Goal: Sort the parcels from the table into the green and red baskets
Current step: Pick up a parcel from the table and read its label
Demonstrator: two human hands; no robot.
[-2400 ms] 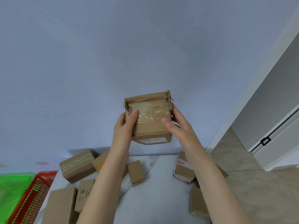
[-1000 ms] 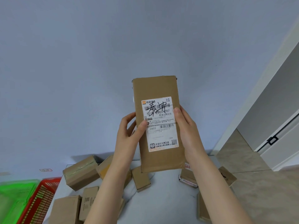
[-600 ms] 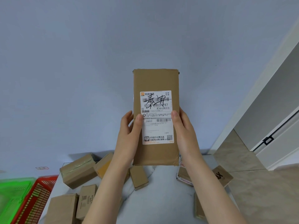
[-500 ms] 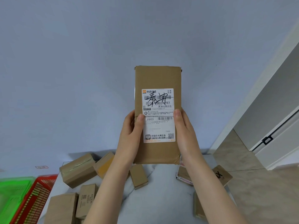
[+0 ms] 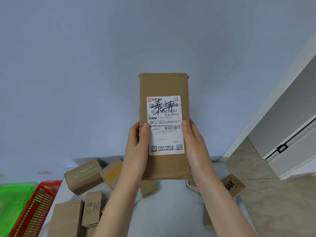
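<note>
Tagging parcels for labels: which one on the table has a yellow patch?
The parcel just right of the big taped parcel at the back; only it shows a yellow patch.

Green basket (image 5: 15,199) was blurred and cropped at the left edge, red basket (image 5: 39,207) cropped at the bottom, fine print on the label (image 5: 165,137) of the parcel (image 5: 164,84) not resolved.

Brown cardboard parcels (image 5: 83,177): 9 clear. 1 tall labelled brown cardboard parcel (image 5: 164,86) centre frame; 4 lower left, 1 small bottom centre, 3 lower right. Baskets: 2, bottom-left corner: 1 green plastic mesh basket (image 5: 15,199), 1 red plastic mesh basket (image 5: 35,211). Hands: 2, left hand (image 5: 136,151), right hand (image 5: 195,147).
</note>
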